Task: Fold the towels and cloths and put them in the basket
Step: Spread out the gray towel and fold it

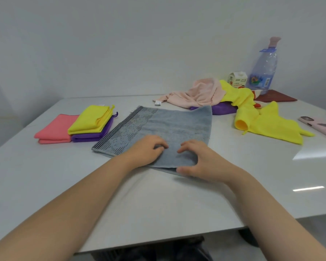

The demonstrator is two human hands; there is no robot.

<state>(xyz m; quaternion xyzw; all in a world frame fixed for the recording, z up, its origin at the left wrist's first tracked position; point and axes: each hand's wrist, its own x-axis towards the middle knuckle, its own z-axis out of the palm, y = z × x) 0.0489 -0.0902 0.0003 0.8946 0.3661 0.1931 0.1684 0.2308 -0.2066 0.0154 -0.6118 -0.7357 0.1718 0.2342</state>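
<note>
Both left hand (145, 150), right hand (199, 161) fingers pinch grey towel (177, 125); bottle (263, 70) contents unclear.

The pink phone (322, 127) is cut off by the right edge. The heaped purple cloth (224, 109) lies mostly hidden under the pink towel (199, 93) and a corner of the grey-blue towel (177, 125). The print on the small carton (237, 80) is too small to read. Whether the left hand (147, 149) pinches the grey-blue towel cannot be told.

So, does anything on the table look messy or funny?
Yes. Far right, the pink cloth, a purple cloth and a yellow cloth lie crumpled in a heap, unfolded, unlike the neat folded stack at left.
</note>
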